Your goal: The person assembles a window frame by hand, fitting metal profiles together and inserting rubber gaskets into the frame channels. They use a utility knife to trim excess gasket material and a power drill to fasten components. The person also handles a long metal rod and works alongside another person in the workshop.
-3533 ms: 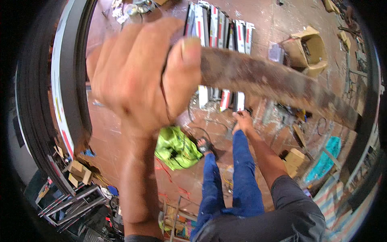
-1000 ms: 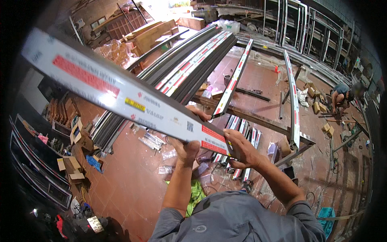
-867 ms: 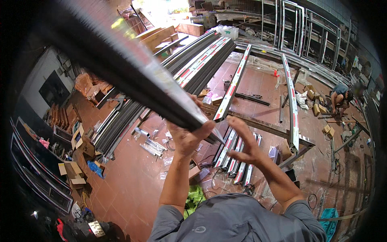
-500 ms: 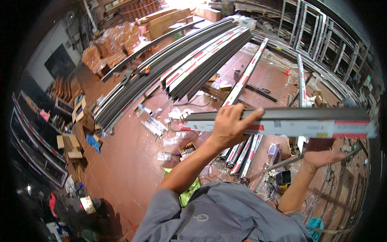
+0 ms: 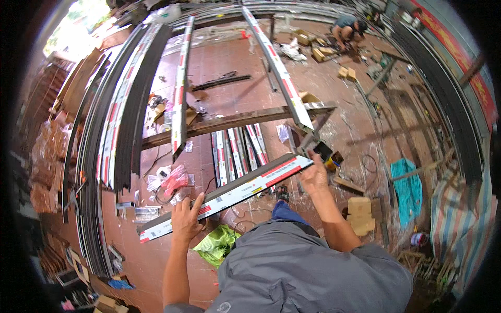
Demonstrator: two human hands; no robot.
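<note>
A dark aluminium profile (image 5: 245,194) with white and red protective film along its side is held across in front of me, its right end higher in the picture. My left hand (image 5: 187,218) is closed over it near the left end, fingers on the top edge. At the other end my right hand (image 5: 315,178) grips the tip, its fingers partly hidden behind the bar. Beyond it, one filmed profile (image 5: 180,96) and another profile (image 5: 276,67) lie across a long beam (image 5: 229,121). Several shorter profiles (image 5: 236,151) lie together below that beam.
Long stacked profiles (image 5: 125,104) run along the left. A person (image 5: 345,32) crouches at the far right among cardboard boxes. A green bag (image 5: 215,244) and pink plastic (image 5: 176,180) lie on the floor, with teal cloth (image 5: 407,192) and a striped sheet (image 5: 453,232) at right.
The view has turned right. The profile, earlier held across at the right, is now lower and slanted before me. My right hand, earlier palm-up below its end, now grips that end.
</note>
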